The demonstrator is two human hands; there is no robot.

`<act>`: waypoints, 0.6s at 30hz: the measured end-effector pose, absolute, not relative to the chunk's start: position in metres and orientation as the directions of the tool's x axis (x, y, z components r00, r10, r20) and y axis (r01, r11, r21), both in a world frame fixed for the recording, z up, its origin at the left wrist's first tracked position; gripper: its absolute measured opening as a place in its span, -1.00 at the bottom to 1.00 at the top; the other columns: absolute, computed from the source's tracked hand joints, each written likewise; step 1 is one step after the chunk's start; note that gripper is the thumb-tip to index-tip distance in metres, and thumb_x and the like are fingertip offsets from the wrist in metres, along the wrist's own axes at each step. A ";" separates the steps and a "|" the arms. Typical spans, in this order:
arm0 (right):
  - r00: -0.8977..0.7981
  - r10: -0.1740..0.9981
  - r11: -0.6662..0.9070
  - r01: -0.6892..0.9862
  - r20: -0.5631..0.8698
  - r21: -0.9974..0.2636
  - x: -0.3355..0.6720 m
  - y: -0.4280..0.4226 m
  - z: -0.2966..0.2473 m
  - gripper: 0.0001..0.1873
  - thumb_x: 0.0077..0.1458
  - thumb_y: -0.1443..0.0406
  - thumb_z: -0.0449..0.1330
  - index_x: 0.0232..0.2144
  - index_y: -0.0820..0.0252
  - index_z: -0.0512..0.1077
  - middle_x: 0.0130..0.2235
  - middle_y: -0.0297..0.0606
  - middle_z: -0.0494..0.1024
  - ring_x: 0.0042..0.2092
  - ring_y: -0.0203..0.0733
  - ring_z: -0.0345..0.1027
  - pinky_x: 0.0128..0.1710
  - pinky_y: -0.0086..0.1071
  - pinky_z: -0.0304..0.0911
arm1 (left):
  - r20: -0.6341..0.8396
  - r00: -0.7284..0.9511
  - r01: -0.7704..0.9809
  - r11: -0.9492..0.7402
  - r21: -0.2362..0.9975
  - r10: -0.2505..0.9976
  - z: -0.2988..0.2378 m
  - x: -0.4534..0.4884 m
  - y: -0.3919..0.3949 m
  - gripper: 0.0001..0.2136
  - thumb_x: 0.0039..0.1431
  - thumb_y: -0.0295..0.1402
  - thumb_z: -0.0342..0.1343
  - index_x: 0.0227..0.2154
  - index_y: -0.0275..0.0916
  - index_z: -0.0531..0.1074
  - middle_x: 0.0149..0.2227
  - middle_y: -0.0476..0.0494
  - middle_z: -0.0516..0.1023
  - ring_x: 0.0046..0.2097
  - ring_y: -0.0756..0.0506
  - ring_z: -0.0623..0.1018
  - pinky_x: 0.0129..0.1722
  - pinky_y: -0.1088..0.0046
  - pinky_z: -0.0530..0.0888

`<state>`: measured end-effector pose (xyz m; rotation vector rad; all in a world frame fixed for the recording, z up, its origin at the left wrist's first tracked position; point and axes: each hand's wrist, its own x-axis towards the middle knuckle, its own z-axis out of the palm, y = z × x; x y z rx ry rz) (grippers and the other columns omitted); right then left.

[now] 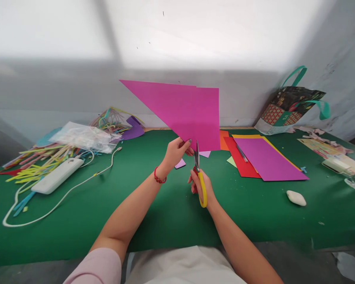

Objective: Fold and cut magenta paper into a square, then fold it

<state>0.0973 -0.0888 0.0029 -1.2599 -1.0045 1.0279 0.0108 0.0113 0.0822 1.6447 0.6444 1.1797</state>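
Observation:
A large magenta sheet of paper [180, 110], folded to a slanted edge on its left, is held upright above the green table. My left hand [176, 153] pinches its lower edge between thumb and fingers. In my right hand [204, 185] is a pair of scissors [201, 185] with yellow and red handles, fingers wrapped round the grips. The blades point up and meet the sheet's bottom edge, just right of my left fingertips. Small lilac paper pieces [180, 163] lie on the table behind my hands.
Coloured sheets [269, 159] with a pen [241, 154] lie to the right, near a white eraser-like object [296, 198]. A patterned bag [286, 108] leans at the back right. On the left are paper strips [32, 167], a plastic bag [85, 136] and a white power bank [57, 175] with its cable.

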 end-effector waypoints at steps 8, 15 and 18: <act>0.241 0.970 0.034 -0.051 0.020 -0.998 0.098 -0.090 0.004 -0.57 -0.04 -0.08 0.08 -0.54 0.14 0.18 -0.63 -0.48 0.30 -0.72 -0.43 0.10 -0.74 -0.51 0.05 | 0.402 0.373 -0.132 -0.381 0.915 0.836 0.081 0.011 0.012 -0.76 0.03 -0.18 0.09 -0.54 -0.25 0.29 -0.66 0.02 0.46 -0.62 0.02 0.47 -0.58 0.52 0.45; 0.247 0.969 0.037 -0.049 0.024 -0.998 0.098 -0.090 0.003 -0.58 -0.04 -0.08 0.08 -0.52 0.14 0.19 -0.62 -0.47 0.31 -0.72 -0.43 0.10 -0.75 -0.51 0.05 | 0.399 0.390 -0.105 -0.390 0.915 0.830 0.083 0.011 0.011 -0.77 0.04 -0.20 0.07 -0.54 -0.25 0.28 -0.66 0.03 0.46 -0.61 0.01 0.48 -0.58 0.50 0.45; 0.244 0.970 0.036 -0.060 0.020 -0.998 0.098 -0.090 0.004 -0.58 -0.04 -0.08 0.08 -0.53 0.14 0.18 -0.61 -0.46 0.33 -0.72 -0.44 0.11 -0.75 -0.52 0.05 | 0.395 0.388 -0.103 -0.387 0.917 0.833 0.082 0.011 0.011 -0.79 0.05 -0.22 0.07 -0.54 -0.25 0.28 -0.66 0.03 0.46 -0.61 0.00 0.48 -0.57 0.49 0.45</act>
